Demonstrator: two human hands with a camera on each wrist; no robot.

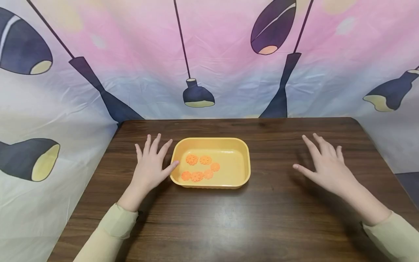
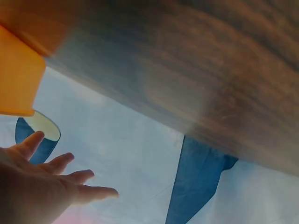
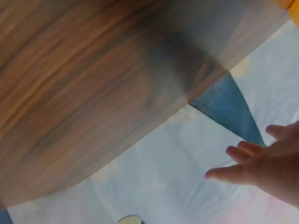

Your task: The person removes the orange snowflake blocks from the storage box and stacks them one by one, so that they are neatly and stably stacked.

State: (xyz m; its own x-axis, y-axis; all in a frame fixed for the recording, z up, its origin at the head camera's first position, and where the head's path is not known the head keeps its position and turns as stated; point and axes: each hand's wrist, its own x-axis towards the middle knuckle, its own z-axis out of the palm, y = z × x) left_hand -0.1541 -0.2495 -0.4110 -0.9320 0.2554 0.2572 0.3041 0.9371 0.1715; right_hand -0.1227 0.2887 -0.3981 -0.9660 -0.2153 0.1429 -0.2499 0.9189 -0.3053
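Sleeves (image 1: 119, 220) lie apart, left grip (image 1: 148, 171) beside tray's rim (image 1: 211, 138).

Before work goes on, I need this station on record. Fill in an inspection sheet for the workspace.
Surface: dark wood-grain table, with a bright reflection near its middle.
Job's things: yellow tray on the table, holding several orange pieces, some scalloped-edged, mostly toward its left side.
Clutter: nothing seen.
Grippers: bare hands; left hand with fingers spread, thumb at the tray's left rim, contact unclear; right hand with fingers spread, apart from the tray, to its right, holding nothing.
Cables: nothing seen; the cords are printed on the backdrop.
Surroundings: pastel fabric backdrop with printed dark lamps, behind the table.
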